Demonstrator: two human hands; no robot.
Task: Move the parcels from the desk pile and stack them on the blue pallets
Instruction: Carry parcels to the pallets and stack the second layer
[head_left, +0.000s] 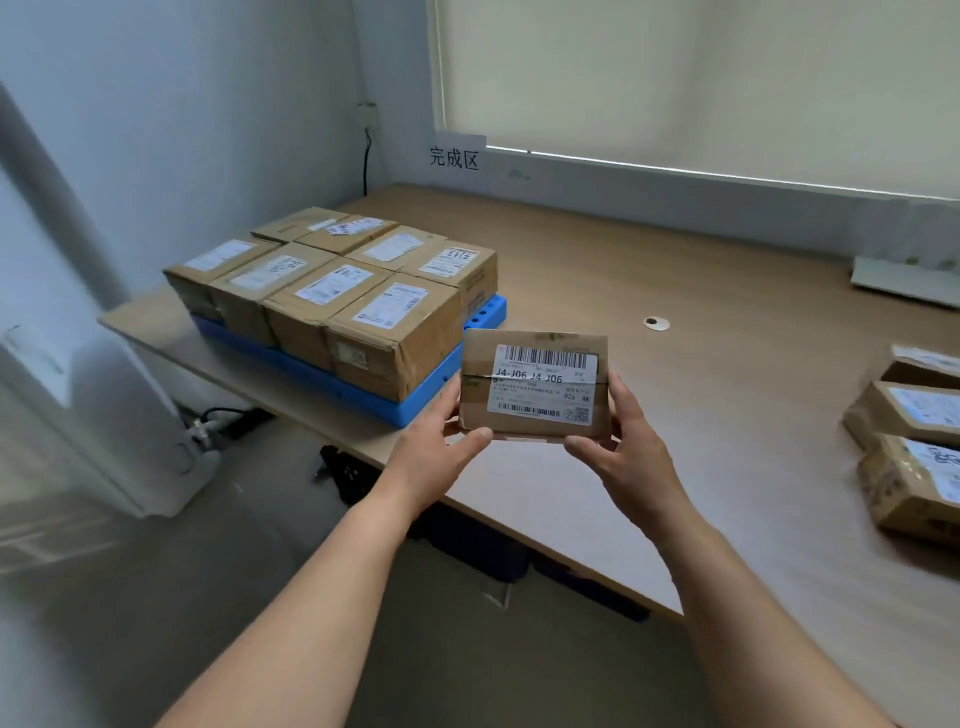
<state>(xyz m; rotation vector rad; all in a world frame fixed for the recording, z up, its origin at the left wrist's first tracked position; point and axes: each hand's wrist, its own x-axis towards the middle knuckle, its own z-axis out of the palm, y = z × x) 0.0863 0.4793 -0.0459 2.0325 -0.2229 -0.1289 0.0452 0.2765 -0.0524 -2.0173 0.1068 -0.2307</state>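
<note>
- Small brown cardboard parcel (535, 387) with a white barcode label: held up between both hands, label facing the camera, just right of the near corner of the blue plastic pallet (415, 410).
- Left grip (436, 447): pinching the parcel's left side, thumb on the lower-left corner.
- Right grip (623, 447): pinching the right side, thumb under the bottom edge.
- The pallet sits on the light wooden table (675, 270) and carries labelled brown cardboard boxes (332, 291) packed tight, probably one layer; the rear rows are blurred.
- Loose brown parcels (909, 467) at the table's right edge, well apart.
</note>
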